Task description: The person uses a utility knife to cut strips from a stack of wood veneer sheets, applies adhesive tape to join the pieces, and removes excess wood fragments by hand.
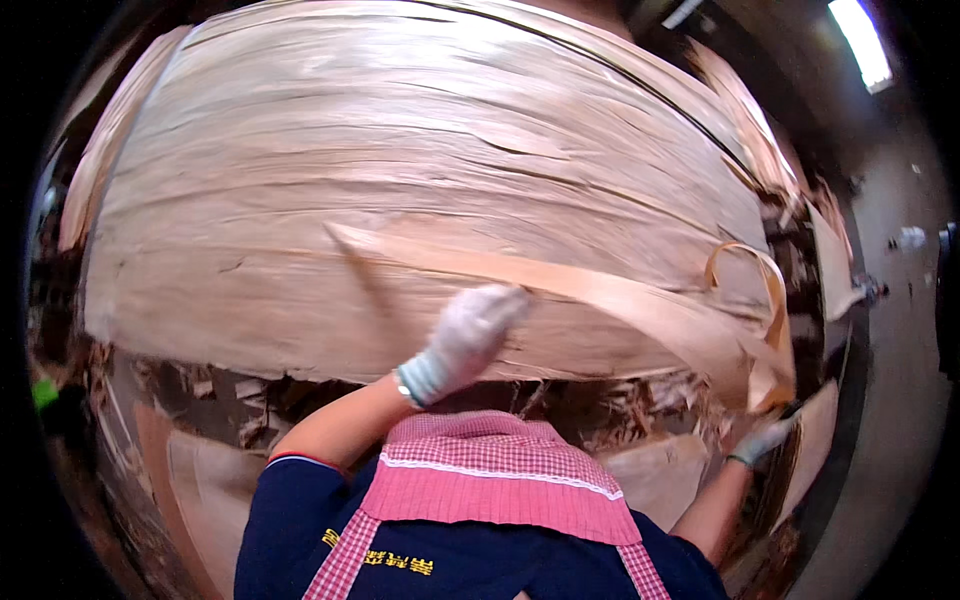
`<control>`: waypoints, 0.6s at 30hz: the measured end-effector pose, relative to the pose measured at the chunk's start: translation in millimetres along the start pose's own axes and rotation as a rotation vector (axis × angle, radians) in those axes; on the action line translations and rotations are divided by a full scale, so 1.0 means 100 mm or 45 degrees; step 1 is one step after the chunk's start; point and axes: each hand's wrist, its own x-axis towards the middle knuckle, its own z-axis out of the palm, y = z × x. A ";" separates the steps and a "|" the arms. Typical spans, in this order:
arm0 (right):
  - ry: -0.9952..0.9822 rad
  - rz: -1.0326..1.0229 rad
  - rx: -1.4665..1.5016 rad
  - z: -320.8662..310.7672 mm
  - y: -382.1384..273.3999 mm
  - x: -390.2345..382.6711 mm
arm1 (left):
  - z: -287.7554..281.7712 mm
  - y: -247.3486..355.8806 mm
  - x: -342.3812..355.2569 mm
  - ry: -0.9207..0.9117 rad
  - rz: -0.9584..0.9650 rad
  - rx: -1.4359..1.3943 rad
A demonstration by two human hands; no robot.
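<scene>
A large pale wood veneer sheet (440, 130), wrinkled and split along the grain, lies before me. A long, narrow veneer strip (620, 305) slants across it and curls into a loop at the right end. My left hand (458, 335), in a white glove with a teal cuff, is over the sheet at the strip's lower edge; its fingers are blurred, so I cannot tell its grip. My right hand (764, 442), also gloved, is low at the right below the loop, by a dark edge; what its fingers hold is unclear.
Torn veneer scraps (255, 420) fill the near edge. Smaller sheets (650, 460) lie low either side of my body, and more veneer (830, 260) stands at the right beside a grey floor (890, 390). A bright light (858, 42) shows at the upper right.
</scene>
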 end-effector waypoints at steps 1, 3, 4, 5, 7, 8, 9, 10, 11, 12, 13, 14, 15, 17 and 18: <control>0.052 0.063 -0.119 -0.14 0.53 -0.35 | -0.03 -0.03 -0.03 -0.058 -0.137 -0.074; 0.030 0.349 -0.125 -0.40 1.42 -1.20 | -0.08 -0.05 -0.27 -0.072 -0.281 0.020; -0.041 0.697 -0.146 -0.42 1.51 -1.67 | -0.13 -0.09 -0.49 -0.069 -0.374 0.031; 0.144 0.577 -0.467 -0.83 2.33 -2.18 | -0.02 -0.15 -0.60 -0.096 -0.419 -0.065; -0.290 0.971 -0.565 -0.71 2.32 -3.08 | -0.07 -0.11 -0.96 -0.154 -0.465 -0.008; -0.542 1.025 -0.592 -0.60 2.23 -3.35 | -0.12 -0.07 -1.12 -0.187 -0.538 0.017; -0.780 1.002 -0.593 -0.47 2.14 -3.55 | -0.12 0.00 -1.26 -0.226 -0.623 0.041; -1.001 0.920 -0.569 -0.32 2.03 -3.68 | -0.08 0.08 -1.34 -0.244 -0.640 0.049; -1.187 0.812 -0.531 -0.12 1.90 -3.76 | -0.03 0.16 -1.41 -0.288 -0.640 0.057; -1.337 0.704 -0.490 0.07 1.77 -3.79 | 0.00 0.23 -1.44 -0.329 -0.639 0.070; -1.470 0.594 -0.449 0.27 1.64 -3.81 | 0.02 0.34 -1.43 -0.348 -0.713 0.016; -1.589 0.491 -0.435 0.48 1.50 -3.78 | 0.06 0.42 -1.47 -0.369 -0.718 -0.007; -1.691 0.395 -0.423 0.68 1.35 -3.74 | 0.07 0.50 -1.51 -0.384 -0.724 -0.024; -1.866 0.236 -0.466 1.06 1.06 -3.65 | -0.03 0.66 -1.55 -0.429 -0.713 -0.058; -1.953 0.153 -0.501 1.22 0.88 -3.64 | -0.18 0.76 -1.67 -0.417 -0.811 -0.035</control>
